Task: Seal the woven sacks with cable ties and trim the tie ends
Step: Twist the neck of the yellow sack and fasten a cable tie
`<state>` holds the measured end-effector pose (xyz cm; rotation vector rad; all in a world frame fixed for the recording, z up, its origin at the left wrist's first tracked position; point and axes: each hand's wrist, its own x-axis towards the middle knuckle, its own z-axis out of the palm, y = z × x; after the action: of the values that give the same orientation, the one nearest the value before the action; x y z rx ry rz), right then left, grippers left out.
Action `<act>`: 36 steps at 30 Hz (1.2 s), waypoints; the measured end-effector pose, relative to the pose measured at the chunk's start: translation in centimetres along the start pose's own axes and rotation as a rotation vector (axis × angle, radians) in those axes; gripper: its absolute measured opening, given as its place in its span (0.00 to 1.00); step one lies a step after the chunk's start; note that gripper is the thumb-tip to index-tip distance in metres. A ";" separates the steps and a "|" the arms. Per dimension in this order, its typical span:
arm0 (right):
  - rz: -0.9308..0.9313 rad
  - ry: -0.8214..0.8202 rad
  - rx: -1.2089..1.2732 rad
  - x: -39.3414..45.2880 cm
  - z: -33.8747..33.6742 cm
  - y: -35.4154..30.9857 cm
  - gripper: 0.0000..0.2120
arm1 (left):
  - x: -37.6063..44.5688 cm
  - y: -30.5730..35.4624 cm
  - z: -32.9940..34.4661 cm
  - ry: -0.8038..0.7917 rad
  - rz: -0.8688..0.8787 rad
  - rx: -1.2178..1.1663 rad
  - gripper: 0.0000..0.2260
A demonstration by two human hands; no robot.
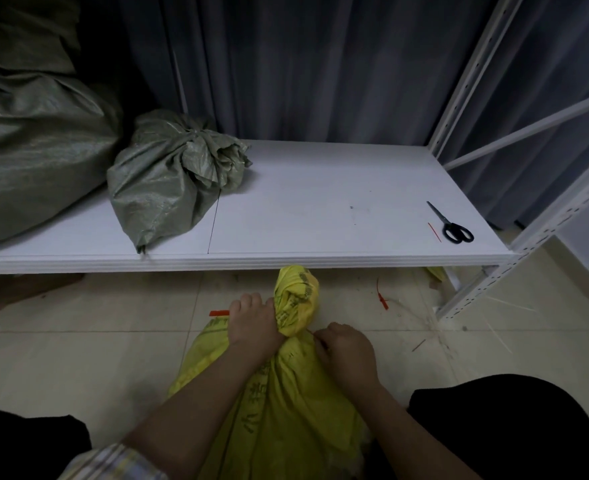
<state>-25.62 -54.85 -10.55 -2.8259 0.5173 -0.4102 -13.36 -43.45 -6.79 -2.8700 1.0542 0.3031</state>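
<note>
Low in the frame's centre, the left hand (253, 323) clenches the yellow sack's (286, 393) bunched neck; the right hand (346, 351) pinches at it just beside, fingers curled.

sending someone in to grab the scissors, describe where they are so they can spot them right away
Look at the low white shelf board in front of the dark curtain. Follow it to its right end, near the front edge beside the white metal upright. The scissors lie flat there, black-handled, with a thin red offcut just left of them.
</note>
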 end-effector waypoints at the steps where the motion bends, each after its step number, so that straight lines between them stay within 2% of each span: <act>1: -0.093 0.041 -0.084 0.1 -0.1 -0.2 0.04 | 0.1 0.1 0.0 -0.006 -0.001 -0.004 0.25; 3: -0.256 0.121 -0.197 0.0 -0.1 -0.5 0.09 | 0.2 0.1 -0.1 -0.024 0.001 -0.011 0.25; 6: -0.380 0.154 -0.228 -0.2 -0.1 -0.7 0.13 | 0.3 -0.1 -0.2 -0.065 0.001 -0.031 0.26; 10: -0.513 0.211 -0.198 0.4 0.0 -0.7 0.10 | 0.6 -0.7 -0.4 -0.100 -0.005 -0.048 0.26; 13: -0.573 0.218 -0.165 0.9 0.1 -0.3 0.09 | 0.7 -1.1 -0.5 -0.106 0.004 -0.054 0.26; 18: -0.646 0.079 -0.137 1.2 0.4 -0.3 0.03 | 0.7 -1.5 -0.5 -0.103 0.023 -0.040 0.26; 22: -0.683 0.002 -0.176 1.5 0.0 -0.4 0.07 | 0.7 -1.5 -0.6 -0.086 0.041 -0.039 0.25; 28: -0.935 0.202 -0.214 3.1 -1.3 -2.0 0.15 | 0.7 -1.4 -0.7 -0.098 0.103 -0.017 0.19; 30: -0.991 0.230 -0.237 3.6 -1.5 -2.4 0.14 | 0.8 -1.6 -0.6 -0.094 0.120 0.001 0.17; 36: -0.943 0.171 -0.278 4.1 -1.1 -2.3 0.10 | 1.2 -1.9 -0.8 -0.100 0.181 0.014 0.16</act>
<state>-21.56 -54.47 -7.92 -3.1391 -0.8517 -0.7842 -11.15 -42.88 -6.29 -2.7193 1.2934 0.4432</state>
